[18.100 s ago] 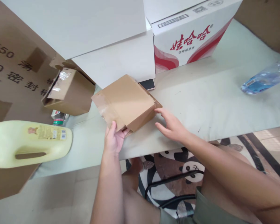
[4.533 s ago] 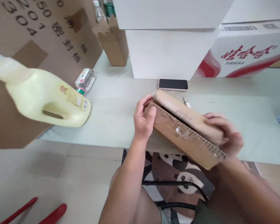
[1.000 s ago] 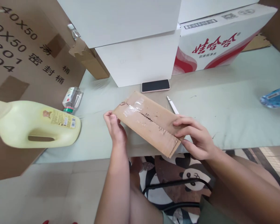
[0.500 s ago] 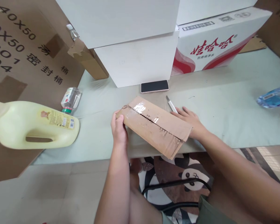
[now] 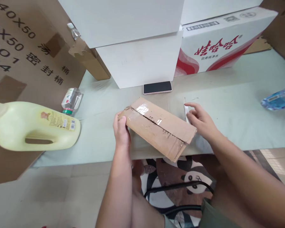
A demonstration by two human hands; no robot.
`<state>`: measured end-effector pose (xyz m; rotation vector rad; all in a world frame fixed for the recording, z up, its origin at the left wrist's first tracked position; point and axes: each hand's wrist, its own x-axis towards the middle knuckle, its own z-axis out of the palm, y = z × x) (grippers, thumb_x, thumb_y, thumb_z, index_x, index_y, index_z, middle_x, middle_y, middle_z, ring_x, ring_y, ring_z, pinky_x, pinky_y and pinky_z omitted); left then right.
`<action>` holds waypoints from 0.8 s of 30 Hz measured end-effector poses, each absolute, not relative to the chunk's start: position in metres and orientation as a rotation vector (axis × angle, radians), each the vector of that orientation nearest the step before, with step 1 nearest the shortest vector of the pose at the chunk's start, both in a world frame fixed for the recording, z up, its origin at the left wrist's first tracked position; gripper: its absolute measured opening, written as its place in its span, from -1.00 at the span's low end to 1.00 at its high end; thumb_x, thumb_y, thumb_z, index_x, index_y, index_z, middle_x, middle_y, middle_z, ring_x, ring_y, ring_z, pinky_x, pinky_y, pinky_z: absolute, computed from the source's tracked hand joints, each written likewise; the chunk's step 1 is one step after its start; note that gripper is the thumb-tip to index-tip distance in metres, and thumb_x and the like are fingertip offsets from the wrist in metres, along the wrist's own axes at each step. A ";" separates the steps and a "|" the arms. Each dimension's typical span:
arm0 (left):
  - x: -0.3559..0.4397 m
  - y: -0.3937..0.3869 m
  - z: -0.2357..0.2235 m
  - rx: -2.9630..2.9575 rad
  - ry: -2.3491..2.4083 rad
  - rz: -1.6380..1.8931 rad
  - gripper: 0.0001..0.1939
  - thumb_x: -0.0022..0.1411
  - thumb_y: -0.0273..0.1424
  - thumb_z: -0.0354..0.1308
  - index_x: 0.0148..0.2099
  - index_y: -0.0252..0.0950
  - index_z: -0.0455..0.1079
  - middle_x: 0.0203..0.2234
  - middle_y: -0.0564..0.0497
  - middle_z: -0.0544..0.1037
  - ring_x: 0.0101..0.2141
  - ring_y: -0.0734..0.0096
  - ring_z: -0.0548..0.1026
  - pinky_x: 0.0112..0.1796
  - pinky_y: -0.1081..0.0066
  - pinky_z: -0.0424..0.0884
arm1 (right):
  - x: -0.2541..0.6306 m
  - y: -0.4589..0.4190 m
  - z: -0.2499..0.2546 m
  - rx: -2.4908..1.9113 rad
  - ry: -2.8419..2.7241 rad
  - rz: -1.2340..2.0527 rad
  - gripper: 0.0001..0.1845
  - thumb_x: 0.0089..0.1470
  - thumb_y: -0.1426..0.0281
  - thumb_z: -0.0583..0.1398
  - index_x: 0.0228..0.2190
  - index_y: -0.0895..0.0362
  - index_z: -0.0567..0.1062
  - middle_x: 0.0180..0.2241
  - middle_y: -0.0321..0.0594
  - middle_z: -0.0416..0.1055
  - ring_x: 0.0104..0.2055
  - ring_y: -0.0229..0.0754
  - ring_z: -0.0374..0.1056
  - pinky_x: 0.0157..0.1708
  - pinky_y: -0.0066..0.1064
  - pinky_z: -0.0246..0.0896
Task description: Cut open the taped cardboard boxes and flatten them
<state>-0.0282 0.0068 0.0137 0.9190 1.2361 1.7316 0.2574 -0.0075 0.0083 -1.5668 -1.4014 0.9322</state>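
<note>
My left hand (image 5: 121,131) is closed on the left end of a brown cardboard box (image 5: 159,126), thumb on top, its fingers hidden behind. The box is tilted over the table's front edge; torn seams and shiny clear tape run along its upper face. To the right of the box, my right hand (image 5: 200,120) pinches a slim white utility knife (image 5: 186,112) with a thin tip pointing away from me. Part of its handle is hidden by the fingers. Behind the box lies a phone (image 5: 157,87) with a dark screen.
White cartons (image 5: 142,60) stand along the back, one with red lettering (image 5: 216,47). At left are a pale yellow jug (image 5: 35,126), a small clear bottle (image 5: 71,99) and an open cardboard box (image 5: 92,61). A water bottle (image 5: 279,98) lies at right.
My right hand has let go of the box's right end, reached to the utility knife on the table and picked it up, shifting it right. My left hand keeps its hold on the box.
</note>
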 end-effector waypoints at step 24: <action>-0.030 0.006 0.010 0.956 1.235 1.730 -0.65 0.04 -0.10 0.27 -0.25 -0.26 0.49 -0.29 0.00 0.56 -0.22 0.33 0.49 -0.17 0.40 0.38 | 0.243 -0.030 0.036 -0.701 -1.007 1.294 -0.86 0.00 0.29 0.32 -0.46 0.04 0.46 -0.70 -0.41 0.21 -0.65 -0.33 0.06 -0.61 -0.41 -0.07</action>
